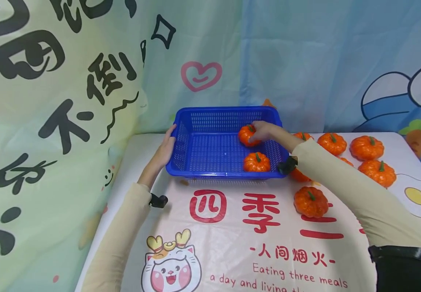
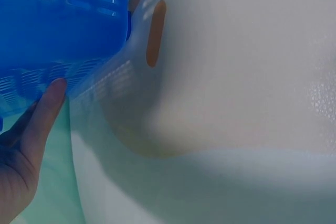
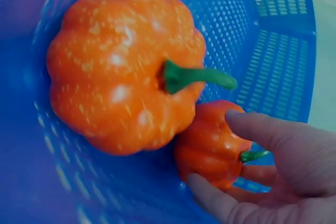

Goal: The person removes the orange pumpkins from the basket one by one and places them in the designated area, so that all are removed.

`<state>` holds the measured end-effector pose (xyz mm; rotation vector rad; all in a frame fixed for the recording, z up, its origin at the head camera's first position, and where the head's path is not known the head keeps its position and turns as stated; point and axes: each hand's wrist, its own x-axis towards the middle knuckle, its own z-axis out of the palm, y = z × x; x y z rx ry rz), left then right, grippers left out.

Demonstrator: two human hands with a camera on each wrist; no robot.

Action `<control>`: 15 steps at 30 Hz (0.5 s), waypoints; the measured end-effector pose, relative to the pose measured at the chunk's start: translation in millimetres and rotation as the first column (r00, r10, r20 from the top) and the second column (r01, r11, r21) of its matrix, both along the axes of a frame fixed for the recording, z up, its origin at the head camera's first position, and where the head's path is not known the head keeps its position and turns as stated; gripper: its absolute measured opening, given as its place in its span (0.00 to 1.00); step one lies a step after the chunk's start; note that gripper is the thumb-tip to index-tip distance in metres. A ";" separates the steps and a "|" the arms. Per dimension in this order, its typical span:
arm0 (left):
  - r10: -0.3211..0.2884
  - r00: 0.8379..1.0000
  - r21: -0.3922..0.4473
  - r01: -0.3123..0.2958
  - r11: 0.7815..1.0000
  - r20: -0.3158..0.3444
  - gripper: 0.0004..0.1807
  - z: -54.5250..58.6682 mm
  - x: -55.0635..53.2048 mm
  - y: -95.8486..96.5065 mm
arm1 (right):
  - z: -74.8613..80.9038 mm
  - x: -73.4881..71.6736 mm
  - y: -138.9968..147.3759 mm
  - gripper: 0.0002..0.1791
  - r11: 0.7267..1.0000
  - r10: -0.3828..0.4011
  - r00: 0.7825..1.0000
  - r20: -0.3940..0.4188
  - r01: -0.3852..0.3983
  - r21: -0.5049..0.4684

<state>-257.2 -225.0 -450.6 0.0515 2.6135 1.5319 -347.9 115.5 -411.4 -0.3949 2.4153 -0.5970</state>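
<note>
A blue plastic basket point(image 1: 210, 175) with perforated walls sits toward the back of the table. My left hand point(image 1: 164, 150) is at its left side, with straight-looking fingers touching the outer wall; in the left wrist view, a digit of the left hand point(image 2: 39, 129) lies along the wall. Inside the basket's right part, my right hand point(image 1: 263, 132) holds a small orange pumpkin point(image 1: 246, 135) between thumb and fingers. The right wrist view shows this pumpkin point(image 3: 210, 145) with a green stem. Beside it in the basket lies another orange pumpkin point(image 1: 256, 162).
Right of the basket, several orange pumpkins point(image 1: 366, 147) lie on the table, some partly hidden by the right forearm. One pumpkin point(image 1: 310, 202) lies nearer the front. A printed cloth point(image 1: 210, 243) covers the table, and a printed curtain point(image 1: 298, 61) hangs behind.
</note>
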 end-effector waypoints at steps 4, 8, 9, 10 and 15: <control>0.012 0.999 -0.003 -0.012 1.000 -0.032 0.30 -12.8 -6.0 -2.7 | -1.4 -1.9 -7.3 0.42 0.996 0.049 0.996 -0.074 -0.044 0.074; 0.013 1.000 0.000 -0.013 1.000 -0.027 0.30 -13.1 -5.7 -2.5 | -3.2 -2.0 -9.3 0.40 0.998 0.033 0.997 -0.075 -0.029 0.055; 0.011 1.000 -0.003 -0.012 1.000 -0.027 0.30 -13.2 -5.7 -2.9 | -3.4 -1.9 -9.6 0.40 0.999 0.027 0.997 -0.078 -0.023 0.047; 0.010 1.000 -0.006 -0.010 1.000 -0.026 0.30 -13.4 -5.9 -3.2 | -4.2 -2.3 -9.7 0.40 0.999 0.017 0.997 -0.080 -0.014 0.039; 0.004 1.000 -0.007 -0.004 1.000 -0.024 0.30 -15.5 -7.2 -5.2 | -7.4 -3.8 -10.7 0.40 1.000 -0.022 0.995 -0.095 0.022 0.005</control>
